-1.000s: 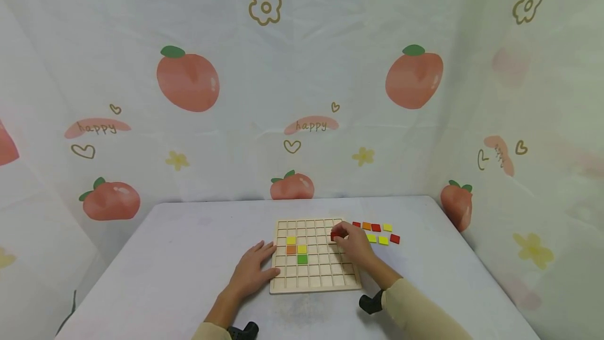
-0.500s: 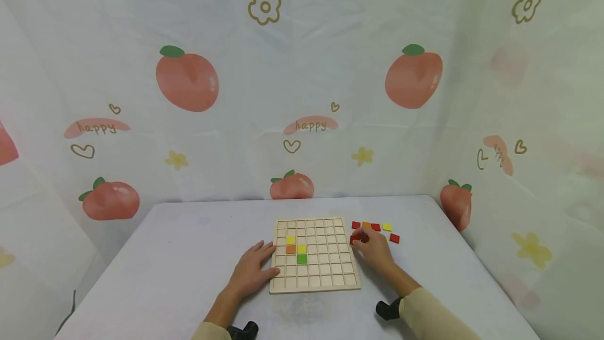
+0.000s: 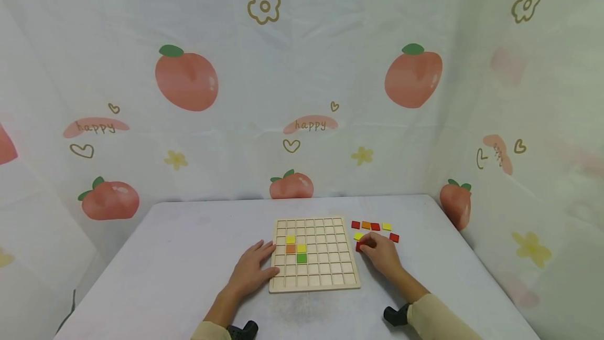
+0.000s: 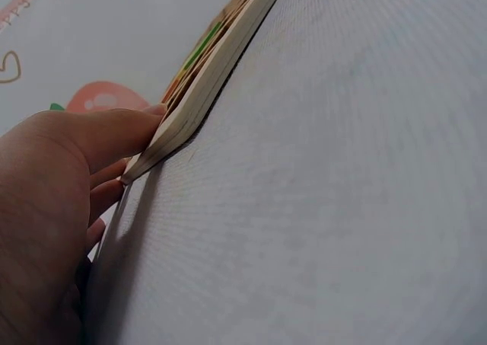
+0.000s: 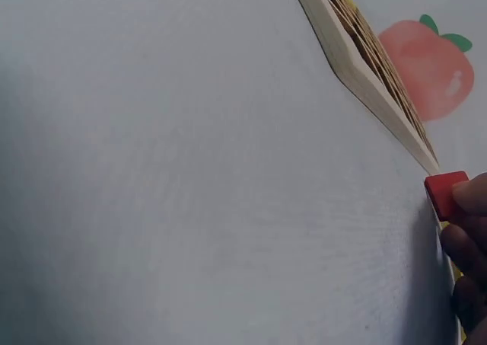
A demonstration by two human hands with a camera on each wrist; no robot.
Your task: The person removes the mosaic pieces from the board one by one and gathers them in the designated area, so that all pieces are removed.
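A pale wooden grid board (image 3: pixel 325 264) lies on the table. Two yellow tiles, an orange tile (image 3: pixel 290 248) and a green tile (image 3: pixel 301 258) sit in its cells. Along its left edge rests my left hand (image 3: pixel 251 273), fingers extended; in the left wrist view the thumb (image 4: pixel 122 132) lies over the board's rim. To the right of the board, my right hand (image 3: pixel 383 256) pinches a red square tile (image 3: pixel 358 246) between thumb and fingers. The right wrist view shows that tile tilted, close to the board's edge, with a bit of yellow below the fingers.
Several loose tiles lie right of the board: a back row with a red tile (image 3: pixel 356 224), an orange tile (image 3: pixel 365 225) and a yellow tile (image 3: pixel 387 226), then a nearer yellow tile (image 3: pixel 358 236) and red tile (image 3: pixel 394 237). A fruit-printed curtain (image 3: pixel 302 93) hangs behind the table.
My right hand, holding the red tile, has moved from over the board's right columns to the right and nearer, off the board beside the loose tiles. The left hand stays put.
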